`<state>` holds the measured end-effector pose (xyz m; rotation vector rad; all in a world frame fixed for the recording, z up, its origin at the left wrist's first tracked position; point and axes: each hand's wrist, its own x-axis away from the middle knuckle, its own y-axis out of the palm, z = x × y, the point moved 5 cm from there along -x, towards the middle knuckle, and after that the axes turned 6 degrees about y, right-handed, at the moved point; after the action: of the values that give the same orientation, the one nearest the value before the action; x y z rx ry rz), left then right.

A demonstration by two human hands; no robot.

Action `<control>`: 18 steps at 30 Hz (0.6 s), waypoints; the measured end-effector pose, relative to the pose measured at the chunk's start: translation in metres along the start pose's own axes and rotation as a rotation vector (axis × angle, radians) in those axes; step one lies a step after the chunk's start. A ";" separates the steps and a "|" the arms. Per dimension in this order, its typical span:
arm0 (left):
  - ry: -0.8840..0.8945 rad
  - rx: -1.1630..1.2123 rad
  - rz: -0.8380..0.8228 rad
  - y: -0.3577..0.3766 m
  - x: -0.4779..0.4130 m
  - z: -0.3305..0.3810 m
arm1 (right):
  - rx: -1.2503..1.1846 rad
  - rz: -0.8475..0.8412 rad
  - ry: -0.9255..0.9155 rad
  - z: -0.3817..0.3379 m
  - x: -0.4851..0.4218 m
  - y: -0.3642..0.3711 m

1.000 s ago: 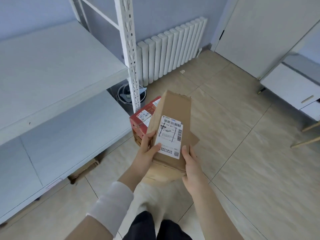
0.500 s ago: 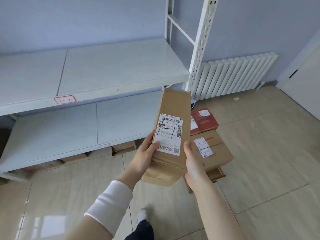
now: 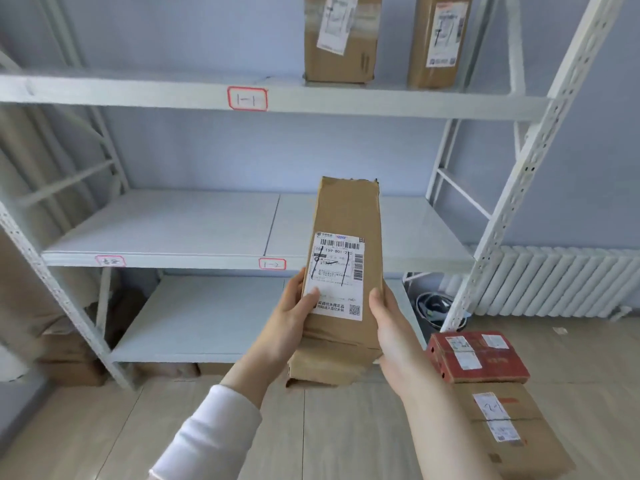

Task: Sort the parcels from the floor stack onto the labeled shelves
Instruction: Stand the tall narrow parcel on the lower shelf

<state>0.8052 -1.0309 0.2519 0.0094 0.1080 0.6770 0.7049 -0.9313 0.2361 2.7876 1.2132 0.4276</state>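
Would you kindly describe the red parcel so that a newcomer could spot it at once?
On the white shelving rack, follow the right front post down to the floor near the radiator. There the red parcel lies on top of a larger brown box. It alone is red; every other parcel in view is brown cardboard.

The scene is lit brightly and evenly by soft, cool daylight. No hard shadows are cast, and only dim shade is seen beneath the lowest shelf [image 3: 214, 323]. A faint sheen is carried by the floor [image 3: 86, 427] at lower left. The label on the held parcel [image 3: 346, 209] is rendered fairly sharp, while the left edge is smeared by blur. The right upright [image 3: 540, 150] is slanted by wide-angle distortion.
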 end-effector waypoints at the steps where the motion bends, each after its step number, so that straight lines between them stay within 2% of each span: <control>1: 0.025 0.000 0.017 -0.016 0.002 0.012 | 0.011 -0.021 -0.021 -0.009 0.001 0.018; 8: 0.192 0.016 0.085 -0.099 0.006 0.087 | 0.071 -0.127 -0.214 -0.076 0.011 0.119; 18: 0.464 0.051 0.160 -0.166 -0.015 0.202 | 0.070 -0.283 -0.441 -0.184 0.002 0.210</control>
<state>0.9178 -1.1645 0.4470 -0.0910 0.5753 0.8276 0.8030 -1.0822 0.4494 2.5068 1.4861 -0.2417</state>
